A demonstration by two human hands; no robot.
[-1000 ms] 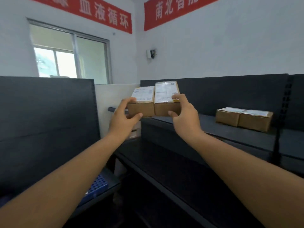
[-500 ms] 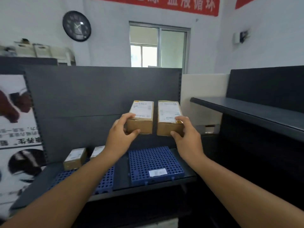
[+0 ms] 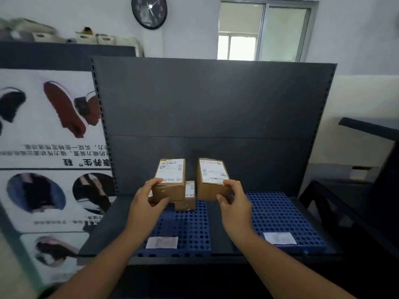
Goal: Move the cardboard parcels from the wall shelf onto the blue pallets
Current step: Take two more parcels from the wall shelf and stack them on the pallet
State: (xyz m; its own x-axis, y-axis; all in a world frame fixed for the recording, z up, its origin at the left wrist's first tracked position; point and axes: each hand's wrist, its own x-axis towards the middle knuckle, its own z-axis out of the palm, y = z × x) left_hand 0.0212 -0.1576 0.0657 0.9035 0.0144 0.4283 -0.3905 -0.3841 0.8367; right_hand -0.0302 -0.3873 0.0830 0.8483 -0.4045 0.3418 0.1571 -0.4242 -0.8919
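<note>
My left hand [image 3: 149, 203] grips a small cardboard parcel [image 3: 170, 182] with a white label on top. My right hand [image 3: 234, 201] grips a second labelled parcel [image 3: 212, 180]. Both parcels hang side by side, a gap between them, above the back of the left blue pallet [image 3: 190, 229]. A third parcel [image 3: 186, 198] rests at the back of that pallet, partly hidden behind the held ones. The right blue pallet [image 3: 280, 216] carries only a white label.
Both pallets lie on a dark shelf [image 3: 108, 229] with a tall dark back panel [image 3: 211, 100]. A poster of shoes [image 3: 49, 134] stands at the left. At the right is a dark shelf edge [image 3: 367, 128]. A clock [image 3: 149, 10] and a window [image 3: 263, 29] are on the wall.
The view has swung left from the wall shelf to the pallet shelf. Both hands have carried their parcels down and over the left pallet, and the parcels have drawn apart.
</note>
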